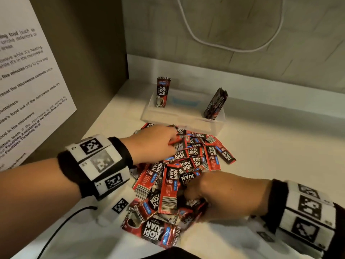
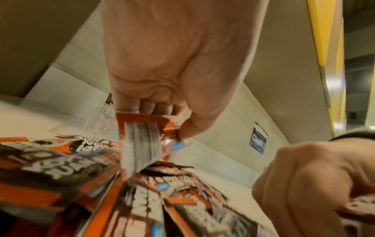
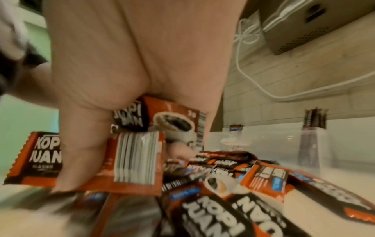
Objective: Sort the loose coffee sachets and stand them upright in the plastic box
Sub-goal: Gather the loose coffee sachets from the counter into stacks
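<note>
A heap of red and black coffee sachets (image 1: 188,165) lies on the white counter in front of a clear plastic box (image 1: 183,116). One sachet (image 1: 162,92) stands upright at the box's left end and a small bundle of sachets (image 1: 216,103) leans at its right end. My left hand (image 1: 158,143) reaches into the far left of the heap and pinches a sachet (image 2: 146,137) between thumb and fingers. My right hand (image 1: 211,195) sits on the near side of the heap, fingers curled round several sachets (image 3: 154,141).
A brown cabinet side with a printed notice (image 1: 28,90) walls off the left. A white cable (image 1: 233,45) hangs on the tiled back wall. A black cable (image 1: 61,227) runs over the counter near my left wrist. Bare counter (image 1: 280,146) lies right of the heap.
</note>
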